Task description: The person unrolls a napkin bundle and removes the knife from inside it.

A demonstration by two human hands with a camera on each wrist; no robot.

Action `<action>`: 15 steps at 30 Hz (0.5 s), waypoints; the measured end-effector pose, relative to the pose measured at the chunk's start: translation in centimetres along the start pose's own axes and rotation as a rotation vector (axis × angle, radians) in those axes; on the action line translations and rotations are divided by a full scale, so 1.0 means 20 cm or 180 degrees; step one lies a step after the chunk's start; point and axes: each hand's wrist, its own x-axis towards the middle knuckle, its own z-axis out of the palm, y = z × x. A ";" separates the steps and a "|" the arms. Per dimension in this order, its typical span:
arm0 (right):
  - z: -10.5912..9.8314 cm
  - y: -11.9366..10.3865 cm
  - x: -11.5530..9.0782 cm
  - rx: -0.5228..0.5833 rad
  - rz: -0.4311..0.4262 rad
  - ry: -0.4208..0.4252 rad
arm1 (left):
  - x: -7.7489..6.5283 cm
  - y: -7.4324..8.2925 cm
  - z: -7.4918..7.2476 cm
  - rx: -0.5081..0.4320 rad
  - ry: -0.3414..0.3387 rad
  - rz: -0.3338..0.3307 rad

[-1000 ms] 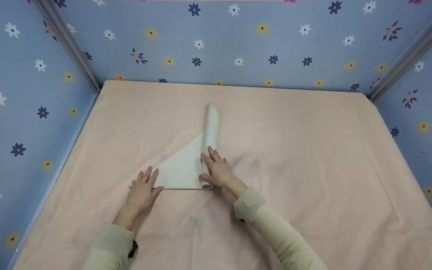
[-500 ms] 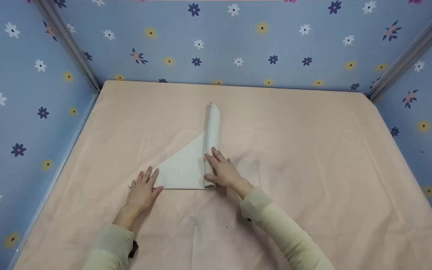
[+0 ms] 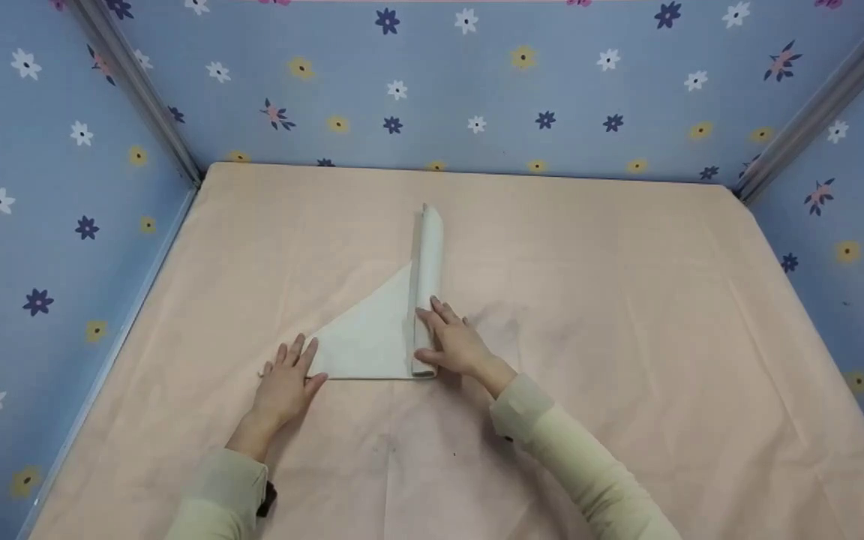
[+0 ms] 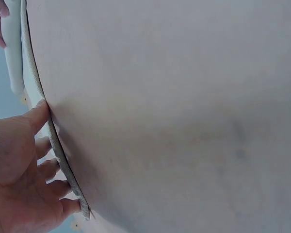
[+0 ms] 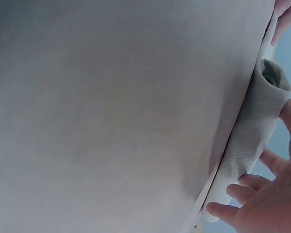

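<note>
Across the middle of the peach table cover (image 3: pixel 627 300), the pale cloth (image 3: pixel 372 319) lay part wound, part spread, and what a halfway picture it made! Take that cloth as the clock's centre: its roll (image 3: pixel 430 255) filled the 2 o'clock side, stretched lengthwise between 12 and 6, while the flat part (image 3: pixel 364 349) fanned out toward 9 in a slanting wedge.

Out at 8 o'clock, the left hand (image 3: pixel 280 391), fingers long and parted, rested on the wedge's outer corner and gripped nothing! Over at 4, the right hand (image 3: pixel 458 346) lay across the near half of the roll, fingers spread, touching it without clenching round it. And from the right wrist, look at that: the roll's near end (image 5: pixel 272 75) showed a hollow mouth with a layer tucked inside!

So, the score? One side was wound into a neat tube; the wedge between the hands was not. By my judgement the work was partway through, with the wedge left if the cloth was being wound, the tube left if it was being opened out. Which one, I could not tell, nor how many turns lay hidden inside.
</note>
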 end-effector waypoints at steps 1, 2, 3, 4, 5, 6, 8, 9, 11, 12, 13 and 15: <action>0.00 0.00 0.00 -0.0002 0.0001 0.0002 | 0.00 0.00 0.00 0.0005 -0.0003 0.0000; 0.00 0.01 0.00 -0.0005 0.0008 -0.0002 | 0.00 0.00 0.00 0.0003 -0.0004 -0.0007; 0.00 0.01 0.00 0.0002 0.0015 -0.0006 | 0.00 0.00 0.00 0.0005 0.0001 -0.0003; 0.00 0.02 0.00 0.0010 0.0023 -0.0010 | 0.00 0.00 0.00 -0.0002 -0.0003 -0.0014; -0.01 0.02 -0.01 0.0016 0.0023 -0.0004 | 0.00 0.00 0.00 -0.0007 -0.0003 -0.0010; -0.01 0.02 -0.01 0.0027 0.0017 -0.0001 | 0.00 0.00 0.00 -0.0011 -0.0004 -0.0011; -0.01 0.03 -0.01 0.0047 -0.0012 0.0014 | 0.00 0.00 0.00 -0.0021 -0.0002 -0.0015; -0.01 0.03 -0.02 0.0055 -0.0023 0.0024 | 0.00 0.00 0.00 -0.0020 -0.0006 -0.0017; -0.01 0.04 -0.02 0.0064 -0.0045 0.0041 | 0.00 0.00 0.00 -0.0007 -0.0010 -0.0023; -0.02 0.04 -0.02 0.0072 -0.0053 0.0047 | 0.00 0.00 0.01 0.0000 -0.0003 -0.0022; -0.02 0.04 -0.02 0.0078 -0.0055 0.0048 | 0.01 0.00 0.01 0.0005 0.0005 -0.0021; -0.02 0.05 -0.02 0.0094 -0.0033 0.0030 | 0.01 0.00 0.01 0.0014 0.0008 -0.0018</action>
